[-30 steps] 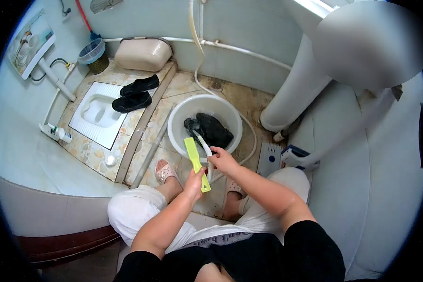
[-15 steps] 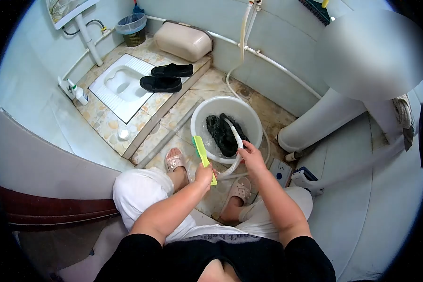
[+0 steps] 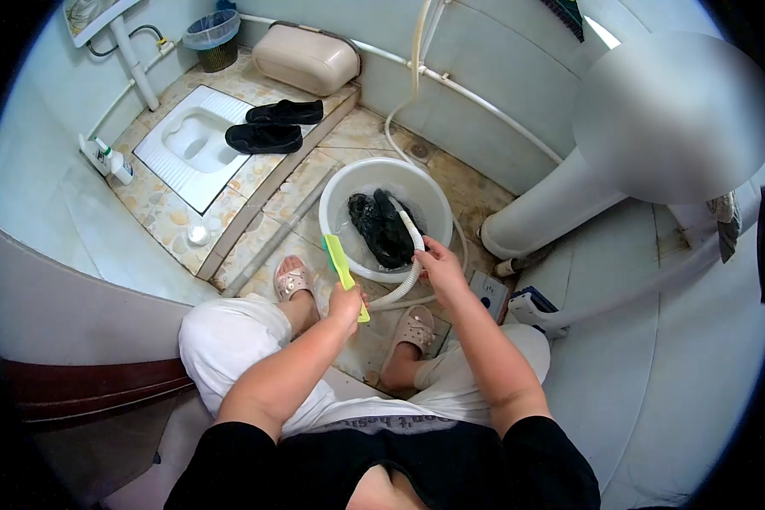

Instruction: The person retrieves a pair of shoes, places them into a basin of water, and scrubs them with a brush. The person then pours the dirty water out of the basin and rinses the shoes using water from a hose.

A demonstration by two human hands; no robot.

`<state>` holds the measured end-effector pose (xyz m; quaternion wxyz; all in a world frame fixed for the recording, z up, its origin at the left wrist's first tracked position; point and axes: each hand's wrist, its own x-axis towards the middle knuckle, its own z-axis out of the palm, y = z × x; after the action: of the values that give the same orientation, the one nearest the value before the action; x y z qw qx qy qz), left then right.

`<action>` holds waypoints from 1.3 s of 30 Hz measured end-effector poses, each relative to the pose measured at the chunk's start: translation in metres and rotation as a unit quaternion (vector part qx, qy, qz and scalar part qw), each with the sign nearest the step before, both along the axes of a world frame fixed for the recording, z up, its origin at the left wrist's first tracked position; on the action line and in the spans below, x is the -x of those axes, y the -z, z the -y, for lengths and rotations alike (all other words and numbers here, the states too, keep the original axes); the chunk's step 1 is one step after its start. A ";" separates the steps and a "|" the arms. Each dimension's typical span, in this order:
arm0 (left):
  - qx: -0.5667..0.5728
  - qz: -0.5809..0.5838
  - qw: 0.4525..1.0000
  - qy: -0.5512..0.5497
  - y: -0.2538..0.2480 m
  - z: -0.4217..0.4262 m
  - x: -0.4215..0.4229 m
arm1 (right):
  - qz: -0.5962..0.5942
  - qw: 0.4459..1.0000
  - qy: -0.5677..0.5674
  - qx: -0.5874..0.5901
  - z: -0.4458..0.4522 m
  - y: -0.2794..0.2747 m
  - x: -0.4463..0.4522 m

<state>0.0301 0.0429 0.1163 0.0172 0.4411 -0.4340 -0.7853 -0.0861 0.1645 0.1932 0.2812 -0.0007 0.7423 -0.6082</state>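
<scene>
My left hand (image 3: 346, 304) is closed round the handle of a bright green scrubbing brush (image 3: 341, 265), its head at the near left rim of a white basin (image 3: 330, 189). With my right hand (image 3: 440, 269) I grip a ribbed white hose (image 3: 410, 228) over the basin's near right rim. The hose end points down into the basin, where dark wet shoes (image 3: 371, 223) lie in water. Their exact outlines are hard to make out.
A pair of black shoes (image 3: 265, 139) stands on the tiled step beside the squat toilet (image 3: 163, 157). Further back are a beige bin-like container (image 3: 306, 58) and a lined wastebasket (image 3: 215, 42). A white pedestal (image 3: 548, 208) rises at right; a scale-like box (image 3: 487, 293) lies near my foot.
The whole scene sits further left and slightly higher as my head view has turned. Both hands keep their holds, with little movement relative to the basin.
</scene>
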 end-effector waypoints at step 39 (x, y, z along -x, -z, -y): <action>0.046 -0.048 0.985 0.160 -0.031 -0.014 -0.004 | -0.017 0.995 -0.091 -0.027 0.006 0.027 -0.010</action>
<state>0.0339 0.0574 0.1473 -0.0678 0.3263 -0.5338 -0.7772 -0.0758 0.1581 0.1664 0.3228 -0.0708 0.7600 -0.5596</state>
